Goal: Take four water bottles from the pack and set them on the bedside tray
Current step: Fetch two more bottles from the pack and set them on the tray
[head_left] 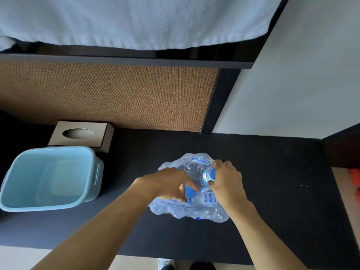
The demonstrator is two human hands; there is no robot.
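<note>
counter (272,182) bare right of pack (194,207)

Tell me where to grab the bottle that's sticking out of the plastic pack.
Grip the bottle at its neck, just under the blue cap, coming from above: it stands upright and only its top clears the torn wrap. The right hand already closes around it there.

Barcode on the pack (209,197) wrap, digits and print illegible.
</note>
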